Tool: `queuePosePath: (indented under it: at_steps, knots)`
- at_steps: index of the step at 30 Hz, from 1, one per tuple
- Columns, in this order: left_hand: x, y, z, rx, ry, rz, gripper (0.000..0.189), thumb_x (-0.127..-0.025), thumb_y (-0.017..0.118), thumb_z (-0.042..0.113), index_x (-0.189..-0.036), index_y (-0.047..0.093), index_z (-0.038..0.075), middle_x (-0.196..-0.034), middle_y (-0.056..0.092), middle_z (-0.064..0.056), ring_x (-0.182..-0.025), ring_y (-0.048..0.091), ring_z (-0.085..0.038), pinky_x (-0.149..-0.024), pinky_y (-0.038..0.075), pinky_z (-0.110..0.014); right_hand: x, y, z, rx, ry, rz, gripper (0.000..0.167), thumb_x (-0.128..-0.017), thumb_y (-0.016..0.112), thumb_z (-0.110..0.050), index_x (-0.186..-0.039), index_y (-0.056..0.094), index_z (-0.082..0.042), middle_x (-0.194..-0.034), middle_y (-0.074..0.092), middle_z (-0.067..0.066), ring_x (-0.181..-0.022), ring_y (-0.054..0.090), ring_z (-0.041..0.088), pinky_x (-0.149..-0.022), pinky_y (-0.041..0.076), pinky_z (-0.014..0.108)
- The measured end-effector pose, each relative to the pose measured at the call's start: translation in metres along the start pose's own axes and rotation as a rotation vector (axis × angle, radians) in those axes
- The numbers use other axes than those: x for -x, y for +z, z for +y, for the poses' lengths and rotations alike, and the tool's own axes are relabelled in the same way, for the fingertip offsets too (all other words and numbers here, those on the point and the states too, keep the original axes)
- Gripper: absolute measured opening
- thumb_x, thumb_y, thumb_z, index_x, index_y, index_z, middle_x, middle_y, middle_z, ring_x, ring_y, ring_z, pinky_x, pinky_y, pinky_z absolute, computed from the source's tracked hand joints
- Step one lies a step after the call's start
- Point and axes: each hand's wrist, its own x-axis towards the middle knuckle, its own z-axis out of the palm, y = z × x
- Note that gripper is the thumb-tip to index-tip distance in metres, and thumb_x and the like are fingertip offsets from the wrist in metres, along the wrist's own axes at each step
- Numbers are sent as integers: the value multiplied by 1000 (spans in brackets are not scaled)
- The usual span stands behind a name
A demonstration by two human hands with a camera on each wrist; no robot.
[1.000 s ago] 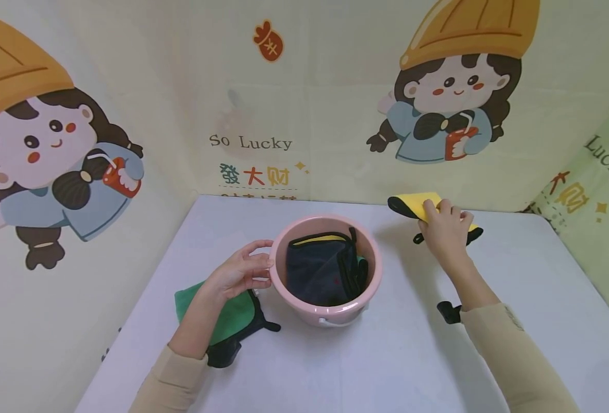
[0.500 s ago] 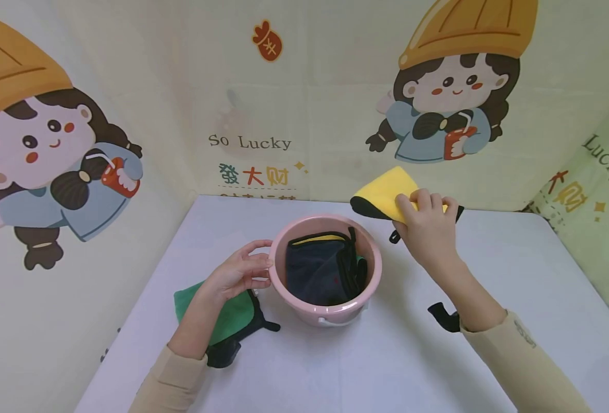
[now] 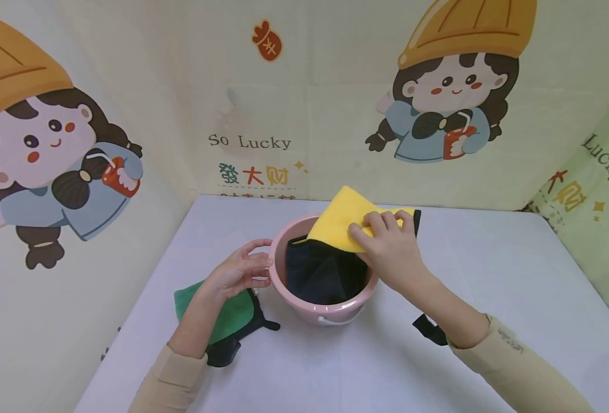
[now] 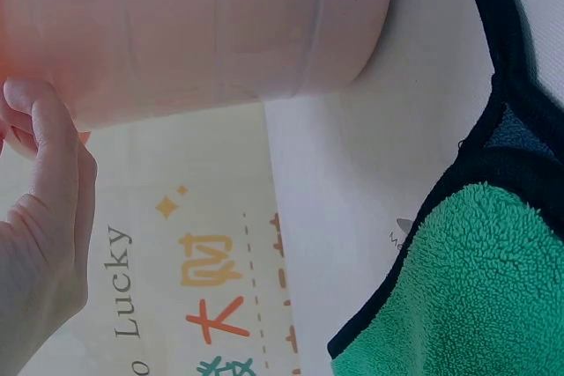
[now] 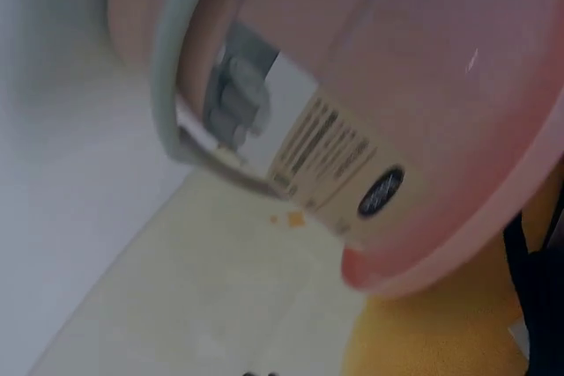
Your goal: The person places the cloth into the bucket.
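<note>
A pink bucket [image 3: 309,312] stands mid-table with a folded dark cloth [image 3: 320,275] inside. My left hand [image 3: 239,272] touches the outside of its left rim with relaxed, slightly bent fingers. Over the right and back of the rim, my right hand [image 3: 392,252] grips a folded yellow cloth [image 3: 343,218] with black edging. The yellow cloth hides part of the bucket and its contents. Below my left forearm lies a green cloth [image 3: 232,318] with dark trim and a loop, seen close up as green terry cloth [image 4: 476,279] in the left wrist view.
A white handle [image 3: 340,321] hangs at the bucket's front. The right wrist view shows the bucket's label [image 5: 308,129]. A black piece [image 3: 430,330] sticks out beside my right forearm. Behind the white table [image 3: 387,373] hangs a printed cloth backdrop [image 3: 330,115].
My right hand has carried the yellow cloth leftward from the right rear of the table to above the bucket. My left hand has stayed at the rim.
</note>
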Motion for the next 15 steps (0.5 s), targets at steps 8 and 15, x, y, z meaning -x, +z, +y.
queuePosePath:
  at_steps: [8, 15]
  knots:
    - [1, 1, 0, -29, 4, 16, 55, -87, 59, 9, -135, 32, 13, -95, 62, -3, -72, 64, -19, -75, 53, -39, -5, 6, -24, -3, -135, -76, 45, -67, 81, -22, -96, 48, -16, -91, 48, 10, -80, 50, 31, -76, 39, 49]
    - [1, 0, 0, -27, 8, 6, 56, -87, 58, 9, -136, 31, 12, -96, 62, -4, -72, 64, -18, -70, 55, -36, -7, 13, -37, -56, -202, -178, 32, -77, 72, -19, -98, 48, -20, -91, 48, 7, -81, 46, 26, -78, 38, 47]
